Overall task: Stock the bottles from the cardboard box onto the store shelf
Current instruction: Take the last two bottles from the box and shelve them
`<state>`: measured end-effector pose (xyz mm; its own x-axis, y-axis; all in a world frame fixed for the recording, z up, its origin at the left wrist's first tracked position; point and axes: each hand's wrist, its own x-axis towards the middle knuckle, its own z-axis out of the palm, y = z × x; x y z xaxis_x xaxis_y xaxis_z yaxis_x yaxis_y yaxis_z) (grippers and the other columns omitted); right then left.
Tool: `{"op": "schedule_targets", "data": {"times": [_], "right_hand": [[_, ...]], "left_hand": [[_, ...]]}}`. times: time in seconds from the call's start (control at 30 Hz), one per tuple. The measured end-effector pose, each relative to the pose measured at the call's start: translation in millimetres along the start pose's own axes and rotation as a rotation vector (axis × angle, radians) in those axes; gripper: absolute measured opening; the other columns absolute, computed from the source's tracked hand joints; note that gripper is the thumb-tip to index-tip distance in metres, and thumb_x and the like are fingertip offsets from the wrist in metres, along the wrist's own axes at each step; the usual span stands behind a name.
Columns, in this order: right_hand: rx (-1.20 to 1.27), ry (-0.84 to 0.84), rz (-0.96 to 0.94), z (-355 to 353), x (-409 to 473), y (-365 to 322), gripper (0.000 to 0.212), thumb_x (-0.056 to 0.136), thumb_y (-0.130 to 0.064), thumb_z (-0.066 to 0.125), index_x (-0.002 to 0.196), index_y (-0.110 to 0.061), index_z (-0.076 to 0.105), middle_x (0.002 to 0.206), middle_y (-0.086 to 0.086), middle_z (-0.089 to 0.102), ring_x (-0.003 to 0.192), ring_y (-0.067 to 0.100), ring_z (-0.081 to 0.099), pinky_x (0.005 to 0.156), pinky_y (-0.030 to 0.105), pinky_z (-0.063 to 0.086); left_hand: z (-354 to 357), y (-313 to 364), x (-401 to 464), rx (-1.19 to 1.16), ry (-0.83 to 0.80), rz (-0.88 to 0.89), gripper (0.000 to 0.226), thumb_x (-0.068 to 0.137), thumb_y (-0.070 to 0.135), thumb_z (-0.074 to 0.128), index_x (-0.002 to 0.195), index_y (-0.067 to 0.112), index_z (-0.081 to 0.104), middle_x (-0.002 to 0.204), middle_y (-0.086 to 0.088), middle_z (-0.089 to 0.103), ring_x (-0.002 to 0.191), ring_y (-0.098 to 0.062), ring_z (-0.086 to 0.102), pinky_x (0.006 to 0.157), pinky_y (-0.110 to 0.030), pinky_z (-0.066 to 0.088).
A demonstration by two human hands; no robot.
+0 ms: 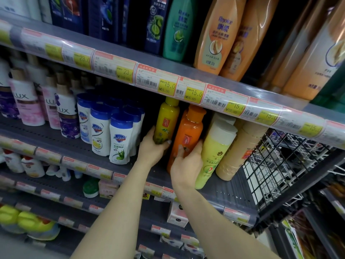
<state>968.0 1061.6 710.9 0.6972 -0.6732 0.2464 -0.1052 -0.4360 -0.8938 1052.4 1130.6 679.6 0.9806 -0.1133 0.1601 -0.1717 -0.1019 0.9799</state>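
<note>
Both my arms reach into the middle store shelf (115, 165). My left hand (153, 148) grips the base of a yellow bottle (167, 120), held upright under the price-tag rail. My right hand (186, 165) wraps the lower part of an orange bottle (188, 131), which leans slightly right beside the yellow one. Just right of the orange bottle stand a pale yellow-green bottle with a white cap (214, 150) and a tan bottle (237, 152). The cardboard box is not in view.
White Safeguard bottles with blue caps (119, 139) stand left of my hands, with Lux bottles (28, 105) further left. The upper shelf holds orange Rejoice bottles (216, 34). A black wire basket (280, 165) bounds the shelf on the right. Lower shelves carry small goods.
</note>
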Motion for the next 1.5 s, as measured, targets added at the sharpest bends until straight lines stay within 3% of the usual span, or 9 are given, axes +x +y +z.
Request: {"op": "schedule_targets", "data": {"times": [0.17,0.4,0.87,0.97,1.07,1.17,1.3,1.4,1.5], "right_hand": [[-0.042,0.013,-0.121,-5,-7,7,0.058,0.093,-0.012,0.056,0.146,-0.009,0.032,0.136,0.013,0.054,0.122,0.029,0.054,0.100,0.030,0.041],[0.004,0.008,-0.170,-1,-12,11,0.062,0.093,-0.010,0.054,0.149,-0.011,0.027,0.143,0.012,0.048,0.130,0.028,0.049,0.107,0.043,0.042],[0.250,0.080,-0.012,4,-23,4,0.051,0.093,-0.011,0.057,0.142,-0.011,0.043,0.138,0.007,0.056,0.126,0.021,0.053,0.103,0.023,0.039],[0.288,0.053,0.038,1,-30,9,0.052,0.092,-0.011,0.059,0.142,-0.013,0.045,0.135,0.005,0.059,0.122,0.018,0.055,0.101,0.023,0.042],[0.339,0.003,0.077,-8,-37,15,0.048,0.090,-0.012,0.062,0.136,-0.014,0.048,0.124,-0.005,0.061,0.110,0.007,0.057,0.101,0.028,0.046],[0.385,-0.050,0.117,-20,-46,26,0.038,0.089,-0.011,0.063,0.125,-0.017,0.051,0.106,-0.017,0.057,0.095,-0.003,0.058,0.090,0.019,0.045],[0.383,-0.118,0.146,-34,-60,52,0.026,0.088,-0.012,0.065,0.110,-0.021,0.053,0.098,-0.018,0.061,0.087,-0.009,0.061,0.073,0.005,0.045],[0.356,-0.204,0.169,-43,-78,79,0.020,0.088,-0.013,0.065,0.104,-0.019,0.056,0.096,-0.007,0.066,0.085,0.002,0.063,0.072,0.014,0.047],[0.301,-0.329,0.177,-46,-101,120,0.016,0.088,-0.011,0.065,0.093,-0.023,0.055,0.085,-0.005,0.063,0.074,0.008,0.061,0.068,0.016,0.049]], "left_hand": [[-4,1,-10,0.019,-0.003,-0.017,0.062,0.081,0.021,0.069,0.138,0.020,0.043,0.126,0.003,0.058,0.114,-0.013,0.052,0.103,-0.038,0.043],[-6,2,-20,0.039,-0.006,-0.017,0.058,0.079,0.028,0.068,0.133,0.022,0.049,0.126,-0.001,0.063,0.118,-0.018,0.057,0.104,-0.047,0.044],[1,3,-33,-0.021,0.002,-0.027,0.068,0.070,0.047,0.070,0.131,0.023,0.051,0.122,0.001,0.065,0.112,-0.015,0.061,0.099,-0.046,0.049],[0,5,-33,0.001,-0.010,-0.046,0.064,0.073,0.045,0.070,0.131,0.024,0.051,0.123,0.004,0.065,0.113,-0.012,0.060,0.101,-0.045,0.047],[-5,8,-39,-0.011,0.020,-0.059,0.059,0.083,0.028,0.068,0.136,0.018,0.046,0.128,0.010,0.054,0.118,-0.009,0.050,0.106,-0.035,0.039],[-16,4,-49,-0.020,0.124,-0.110,0.060,0.084,0.021,0.067,0.139,0.014,0.042,0.140,-0.003,0.050,0.124,-0.018,0.047,0.098,-0.029,0.040],[-34,-6,-79,-0.053,0.253,-0.110,0.038,0.085,0.018,0.065,0.123,0.020,0.058,0.110,0.004,0.064,0.097,-0.008,0.060,0.090,-0.031,0.051],[-45,-27,-116,-0.046,0.322,-0.136,0.025,0.085,0.012,0.064,0.105,0.026,0.063,0.090,0.010,0.066,0.076,-0.001,0.062,0.076,-0.025,0.051],[-50,-64,-158,0.000,0.377,-0.191,0.025,0.084,0.008,0.065,0.096,0.030,0.064,0.087,0.005,0.067,0.077,-0.008,0.062,0.077,-0.025,0.050]]}}
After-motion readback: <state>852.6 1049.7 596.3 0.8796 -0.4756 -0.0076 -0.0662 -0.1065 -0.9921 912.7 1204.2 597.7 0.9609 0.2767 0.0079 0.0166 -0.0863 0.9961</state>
